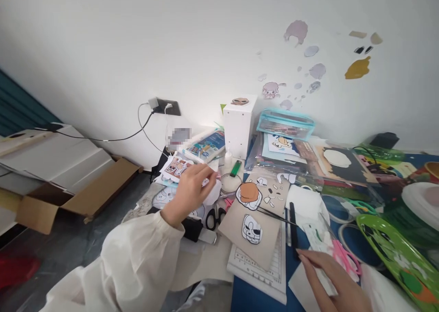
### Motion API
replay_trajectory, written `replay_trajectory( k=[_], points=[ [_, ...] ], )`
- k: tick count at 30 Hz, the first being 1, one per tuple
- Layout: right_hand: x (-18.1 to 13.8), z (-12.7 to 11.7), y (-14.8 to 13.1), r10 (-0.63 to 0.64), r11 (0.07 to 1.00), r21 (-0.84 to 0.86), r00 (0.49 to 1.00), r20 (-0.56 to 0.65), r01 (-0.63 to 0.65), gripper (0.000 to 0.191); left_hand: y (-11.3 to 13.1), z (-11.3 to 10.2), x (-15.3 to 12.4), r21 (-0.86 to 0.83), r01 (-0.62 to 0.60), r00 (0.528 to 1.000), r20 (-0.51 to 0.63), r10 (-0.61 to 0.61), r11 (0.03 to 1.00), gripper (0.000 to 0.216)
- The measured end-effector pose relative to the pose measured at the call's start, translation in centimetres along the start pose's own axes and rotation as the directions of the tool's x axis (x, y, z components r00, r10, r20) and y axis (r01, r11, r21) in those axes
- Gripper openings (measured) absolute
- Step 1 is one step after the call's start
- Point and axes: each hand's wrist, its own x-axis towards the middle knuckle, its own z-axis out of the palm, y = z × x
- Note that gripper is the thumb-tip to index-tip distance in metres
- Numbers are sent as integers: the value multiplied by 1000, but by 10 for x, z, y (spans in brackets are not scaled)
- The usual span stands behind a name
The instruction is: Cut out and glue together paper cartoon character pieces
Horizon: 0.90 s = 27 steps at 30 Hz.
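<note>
My left hand is raised over papers on the left of the table, its fingers drawn together; anything between them is too small to make out. At the lower right, my right hand has thumb and forefinger pinched at the lower end of a black pen-like stick. Dark tweezers lie across a grey-beige board, pointing at a cut-out with an orange top. Lower on the board lies a black-and-white face cut-out, with small white pieces further up.
Black-handled scissors, a green-handled tool and a roll of tape lie left of the board. To the right are pink scissors, a white tissue pile and a green tray. Behind stand a white box and a blue pencil case.
</note>
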Motion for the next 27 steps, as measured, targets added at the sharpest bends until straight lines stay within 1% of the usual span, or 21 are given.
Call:
replay_trajectory(
  k=[2, 3, 5, 7, 10, 16, 27],
  points=[
    [18, 11, 2, -34, 996, -81, 999, 30, 36, 20, 17, 15, -4, -61, -41, 997, 60, 45, 997, 20],
    [27, 18, 4, -67, 989, -130, 997, 24, 70, 23, 24, 25, -5, -84, -54, 994, 91, 61, 995, 18],
    [42, 35, 11, -80, 983, -167, 997, 5, 80, 25, 34, 45, -6, -112, -60, 987, 140, 76, 992, 13],
    [52, 50, 19, -97, 978, -185, 995, -3, 95, 25, 38, 62, -6, -126, -47, 983, 168, 68, 991, 12],
    [57, 63, 31, -122, 977, -179, 992, -6, 119, 22, 37, 76, -7, -147, -54, 976, 201, 83, 988, 13],
    [51, 65, 39, -140, 986, -99, 990, -30, 136, 17, 34, 83, -14, -178, -88, 957, 258, 133, 980, 17],
    [46, 59, 33, -26, 1000, 6, 992, -122, 26, 16, 35, 83, -19, -202, -60, 947, 299, 120, 977, 20]
  ],
)
